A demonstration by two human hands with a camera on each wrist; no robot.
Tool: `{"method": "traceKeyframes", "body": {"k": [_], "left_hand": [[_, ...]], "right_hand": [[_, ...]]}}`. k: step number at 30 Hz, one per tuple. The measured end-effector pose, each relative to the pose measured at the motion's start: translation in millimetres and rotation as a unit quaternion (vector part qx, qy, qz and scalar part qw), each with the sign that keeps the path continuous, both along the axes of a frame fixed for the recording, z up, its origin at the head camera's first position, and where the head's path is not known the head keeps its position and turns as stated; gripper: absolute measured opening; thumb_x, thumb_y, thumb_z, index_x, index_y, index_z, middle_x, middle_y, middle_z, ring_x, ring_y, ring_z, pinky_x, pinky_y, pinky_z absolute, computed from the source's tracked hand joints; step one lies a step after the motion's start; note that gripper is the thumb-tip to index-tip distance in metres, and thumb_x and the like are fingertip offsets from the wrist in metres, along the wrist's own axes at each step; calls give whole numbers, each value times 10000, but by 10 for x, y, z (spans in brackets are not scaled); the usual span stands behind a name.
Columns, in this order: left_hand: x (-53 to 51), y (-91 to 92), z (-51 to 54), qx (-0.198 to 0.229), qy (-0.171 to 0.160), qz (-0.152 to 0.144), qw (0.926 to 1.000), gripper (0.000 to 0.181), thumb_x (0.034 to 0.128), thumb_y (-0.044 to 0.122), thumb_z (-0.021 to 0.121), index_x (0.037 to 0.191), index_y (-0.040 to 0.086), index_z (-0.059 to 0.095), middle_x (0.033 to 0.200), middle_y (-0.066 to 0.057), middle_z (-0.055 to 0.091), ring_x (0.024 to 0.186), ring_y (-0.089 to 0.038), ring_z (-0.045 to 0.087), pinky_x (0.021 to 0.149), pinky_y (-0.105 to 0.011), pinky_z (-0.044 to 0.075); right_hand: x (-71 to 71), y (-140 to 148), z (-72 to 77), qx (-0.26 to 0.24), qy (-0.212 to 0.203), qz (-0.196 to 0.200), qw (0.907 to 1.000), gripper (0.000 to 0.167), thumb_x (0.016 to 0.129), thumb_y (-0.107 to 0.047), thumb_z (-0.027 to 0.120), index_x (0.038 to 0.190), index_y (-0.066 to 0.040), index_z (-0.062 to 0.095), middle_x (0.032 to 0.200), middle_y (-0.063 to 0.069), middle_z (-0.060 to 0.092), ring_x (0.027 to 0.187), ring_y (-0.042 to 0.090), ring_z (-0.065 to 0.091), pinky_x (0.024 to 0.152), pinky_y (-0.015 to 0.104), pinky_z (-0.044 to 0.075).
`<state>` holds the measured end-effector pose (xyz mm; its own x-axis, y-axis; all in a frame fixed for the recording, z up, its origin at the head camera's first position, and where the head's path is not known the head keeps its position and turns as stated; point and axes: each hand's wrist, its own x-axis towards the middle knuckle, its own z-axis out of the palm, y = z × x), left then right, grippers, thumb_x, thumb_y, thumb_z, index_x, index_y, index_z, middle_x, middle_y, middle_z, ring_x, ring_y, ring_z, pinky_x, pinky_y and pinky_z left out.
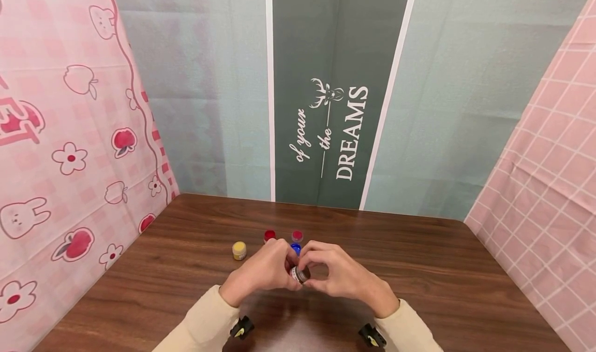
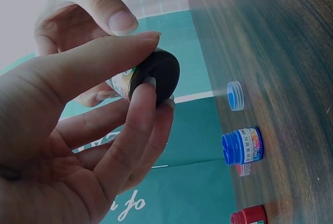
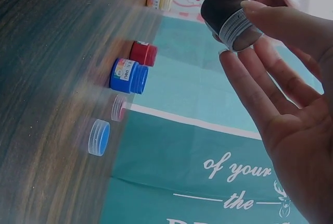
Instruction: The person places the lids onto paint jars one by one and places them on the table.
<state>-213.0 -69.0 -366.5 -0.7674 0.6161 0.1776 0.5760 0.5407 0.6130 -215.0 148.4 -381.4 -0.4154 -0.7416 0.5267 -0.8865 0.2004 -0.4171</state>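
My left hand (image 1: 267, 266) holds a small black paint jar (image 2: 158, 75) on its side, fingers and thumb around its dark body. A ridged clear lid (image 3: 240, 31) sits on the jar and points toward my right hand (image 1: 342, 269). The right thumb and fingertips pinch around this lid. Beyond the hands stands a blue paint jar (image 3: 125, 76) with its threaded neck bare. A red paint jar (image 1: 269, 235), partly hidden by my left hand in the head view, is beside it. The blue jar's lid (image 2: 235, 96) lies nearby on the table.
A yellow paint jar (image 1: 239, 250) with its lid on stands to the left on the brown wooden table (image 1: 186, 269). A clear lid with red inside (image 1: 297, 235) lies behind the blue jar. Printed cloths (image 1: 321, 150) hang at the table's back and sides.
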Motion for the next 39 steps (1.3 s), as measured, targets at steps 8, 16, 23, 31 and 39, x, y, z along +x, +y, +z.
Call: {"method": "traceKeyframes", "body": {"k": [8,16,23,31,39], "left_hand": [[5,0,-2,-23,-95,36,9999,173,725,106,902,731,132,731,583,108,623,509,42,493,480,-159,439],[4,-5,1,2,-17,-7,10000,170,721,82,893,708,110,726,561,71,606,491,30,456,460,-156,387],[10,-1,1,-10,-8,15,10000,165,724,83,895,711,108,733,569,79,611,493,32,454,458,-156,399],[8,5,-1,-3,-83,40,10000,171,731,91,894,707,122,728,567,102,600,491,38,454,458,-150,401],[4,-4,-1,-19,-129,56,9999,175,732,110,903,729,121,729,577,91,620,498,31,488,475,-162,435]], "right_hand": [[2,-6,-4,66,-43,-92,9999,263,793,37,837,978,-101,710,1039,8,685,966,108,684,792,288,619],[22,-10,-1,126,-847,-191,9961,210,859,17,789,1031,-70,705,1025,29,662,943,95,726,814,248,617],[37,-10,3,155,-1111,-265,9933,220,869,8,784,1060,-60,697,1036,40,674,955,101,747,815,250,618],[26,-8,-9,101,-904,-206,9956,227,861,10,790,1052,-67,696,1038,36,665,953,92,729,805,253,621],[13,2,-5,113,-509,-57,9986,292,809,53,816,1037,-86,698,1116,36,654,1015,125,682,817,302,628]]}}
